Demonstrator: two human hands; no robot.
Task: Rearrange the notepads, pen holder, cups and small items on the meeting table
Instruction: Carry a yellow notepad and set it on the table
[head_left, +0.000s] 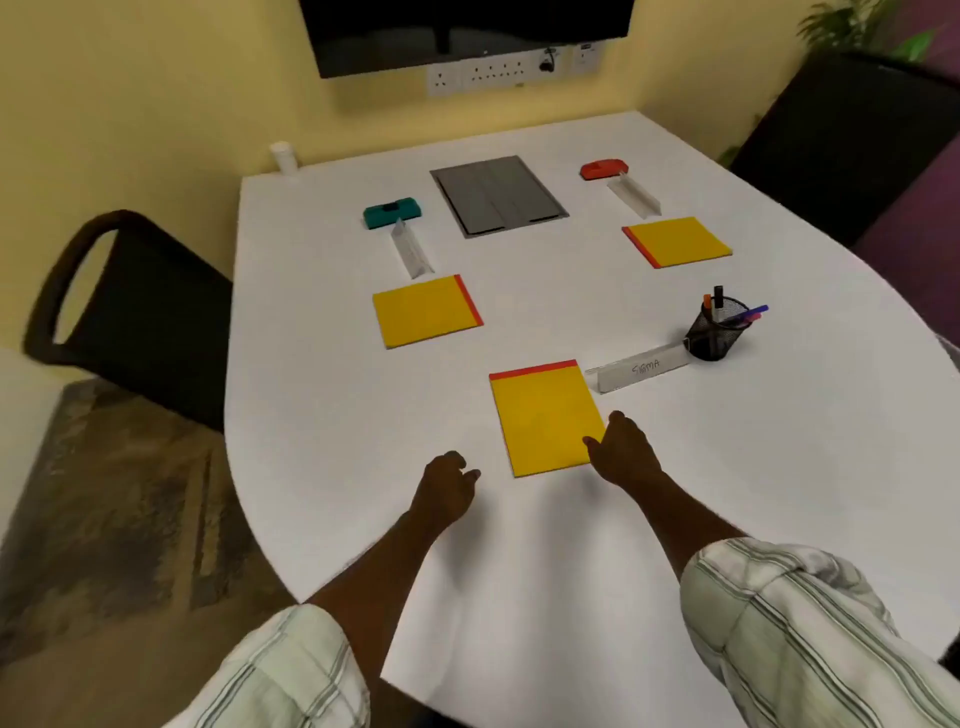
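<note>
Three yellow notepads with red edges lie on the white table (322, 395): a near one (543, 415), one at the left (423, 312) and one at the far right (678, 241). My right hand (621, 449) rests against the near notepad's lower right corner, thumb on the pad. My left hand (447, 486) hovers loosely curled to the left of that pad, holding nothing. A black mesh pen holder (714, 332) with several pens stands to the right. A name card marked SIGMA (641, 370) lies beside it.
A teal block (390, 212) and a red block (602, 169) sit further back, each with a clear name stand (411, 252) (635, 194) near it. A grey panel (497, 195) is set in the table. A white cup (283, 156) stands at the far left corner. Black chairs (130, 312) flank the table.
</note>
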